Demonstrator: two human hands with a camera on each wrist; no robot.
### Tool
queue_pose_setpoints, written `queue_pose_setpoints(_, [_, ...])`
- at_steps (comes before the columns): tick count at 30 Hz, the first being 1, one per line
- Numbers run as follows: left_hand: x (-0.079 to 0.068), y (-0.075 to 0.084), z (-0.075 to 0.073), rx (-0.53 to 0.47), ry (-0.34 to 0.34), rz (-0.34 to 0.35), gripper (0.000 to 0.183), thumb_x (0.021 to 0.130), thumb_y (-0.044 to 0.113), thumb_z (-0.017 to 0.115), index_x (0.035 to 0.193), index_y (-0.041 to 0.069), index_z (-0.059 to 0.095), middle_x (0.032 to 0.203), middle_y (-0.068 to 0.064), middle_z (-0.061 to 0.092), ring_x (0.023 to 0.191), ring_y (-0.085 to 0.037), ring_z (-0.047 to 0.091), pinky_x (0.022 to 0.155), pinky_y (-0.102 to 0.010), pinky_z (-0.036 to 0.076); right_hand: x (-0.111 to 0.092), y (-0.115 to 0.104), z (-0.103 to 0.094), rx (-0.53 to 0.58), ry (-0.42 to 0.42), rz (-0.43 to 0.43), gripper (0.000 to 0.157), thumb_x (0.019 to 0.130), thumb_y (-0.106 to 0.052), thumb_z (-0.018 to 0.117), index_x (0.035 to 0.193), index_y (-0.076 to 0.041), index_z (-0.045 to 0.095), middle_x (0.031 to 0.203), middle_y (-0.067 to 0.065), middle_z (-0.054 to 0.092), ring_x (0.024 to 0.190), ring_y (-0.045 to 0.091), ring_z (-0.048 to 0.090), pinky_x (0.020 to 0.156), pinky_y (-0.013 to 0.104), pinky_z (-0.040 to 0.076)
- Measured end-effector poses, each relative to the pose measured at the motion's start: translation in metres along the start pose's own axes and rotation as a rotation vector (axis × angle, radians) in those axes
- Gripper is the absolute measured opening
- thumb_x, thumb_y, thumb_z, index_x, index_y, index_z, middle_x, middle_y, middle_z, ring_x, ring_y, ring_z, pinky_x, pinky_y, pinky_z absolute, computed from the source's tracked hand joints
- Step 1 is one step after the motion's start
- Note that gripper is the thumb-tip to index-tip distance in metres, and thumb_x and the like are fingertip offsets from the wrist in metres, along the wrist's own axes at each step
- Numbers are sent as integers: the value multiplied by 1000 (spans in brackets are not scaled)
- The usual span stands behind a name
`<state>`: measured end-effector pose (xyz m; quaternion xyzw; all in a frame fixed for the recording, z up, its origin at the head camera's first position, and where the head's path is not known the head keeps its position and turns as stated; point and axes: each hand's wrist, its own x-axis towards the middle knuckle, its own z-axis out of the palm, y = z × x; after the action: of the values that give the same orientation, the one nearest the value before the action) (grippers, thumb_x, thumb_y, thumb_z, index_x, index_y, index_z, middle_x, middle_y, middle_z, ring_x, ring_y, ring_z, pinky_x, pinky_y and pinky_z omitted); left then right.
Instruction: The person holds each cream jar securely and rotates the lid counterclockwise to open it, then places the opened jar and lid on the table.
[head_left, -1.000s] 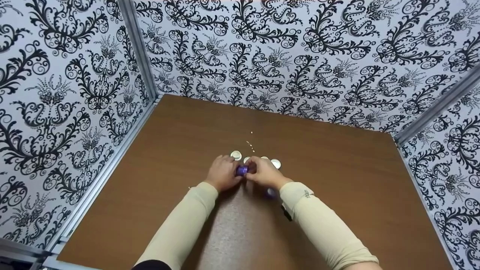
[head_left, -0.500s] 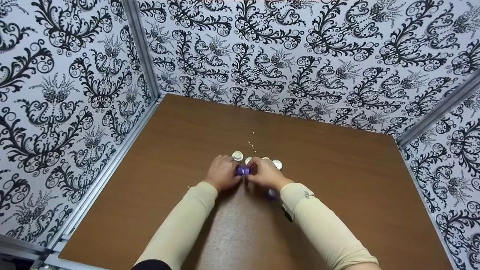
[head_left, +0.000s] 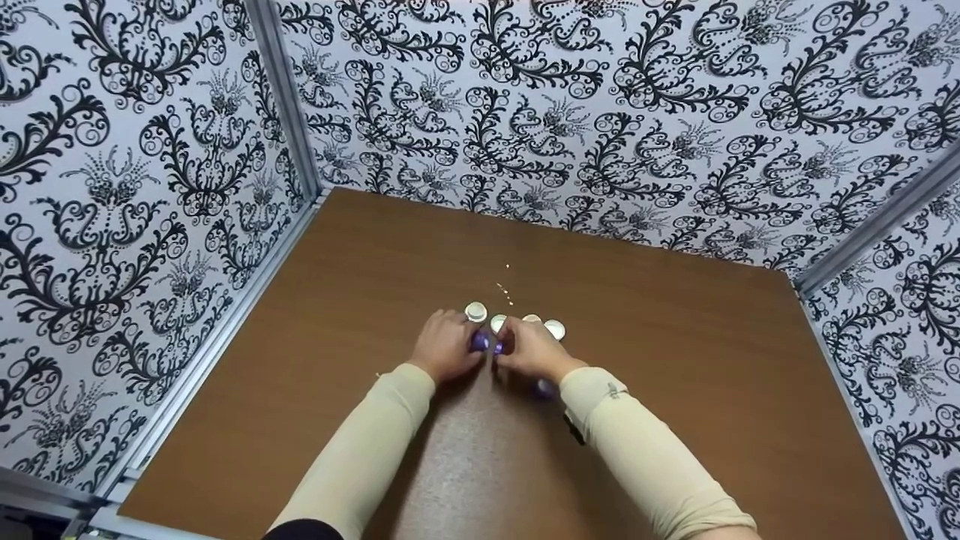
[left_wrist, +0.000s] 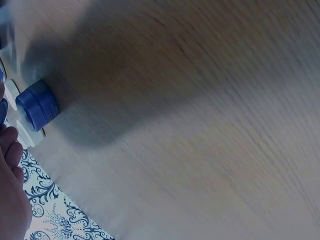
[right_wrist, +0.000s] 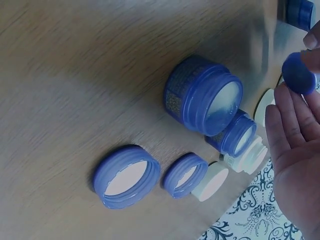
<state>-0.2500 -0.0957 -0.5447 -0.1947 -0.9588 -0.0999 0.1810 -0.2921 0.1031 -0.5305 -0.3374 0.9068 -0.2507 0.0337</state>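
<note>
In the head view, my left hand holds a small purple jar near the middle of the table. Facing it, my right hand pinches a purple cap, with a narrow gap between the two pieces. The right wrist view shows that cap as a round disc at the fingertips. A large open purple jar stands close to the right hand, beside a smaller open jar and a white one. Most of the left hand's jar is hidden by fingers.
Ring-like purple lids, one large and one small, lie near a white lid. Several white round pieces sit beyond the hands, with small pale crumbs further back. Patterned walls border the brown table.
The purple jar and cap looked like one piece between the hands earlier; now they are apart. The right hand's cap has shifted slightly right and toward the person. The left hand has barely moved.
</note>
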Motion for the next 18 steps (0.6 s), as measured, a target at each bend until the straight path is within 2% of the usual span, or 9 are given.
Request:
queue_pose_setpoints(6, [-2, -2, 1, -16, 4, -5, 36, 74, 35, 80, 97, 9, 71, 96, -5, 69, 91, -27, 62, 91, -47, 46, -1, 2, 5, -63, -43, 7, 31, 71, -17, 82, 93, -12, 60, 82, -3, 63, 72, 14, 57, 70, 36, 50])
queue_pose_setpoints(13, [-2, -4, 2, -5, -12, -3, 43, 75, 38, 80, 106, 10, 71, 100, -5, 69, 95, -28, 63, 95, -48, 45, 0, 4, 10, -73, -37, 15, 30, 70, -20, 79, 93, -13, 61, 79, -5, 60, 71, 15, 57, 66, 37, 49])
queue_pose_setpoints(18, [-2, -3, 0, -12, -24, -10, 42, 76, 38, 80, 105, 9, 72, 101, -6, 69, 96, -29, 63, 98, -49, 44, -1, 3, 11, -75, -34, 4, 31, 70, -19, 80, 94, -12, 62, 80, -4, 60, 71, 16, 57, 67, 37, 50])
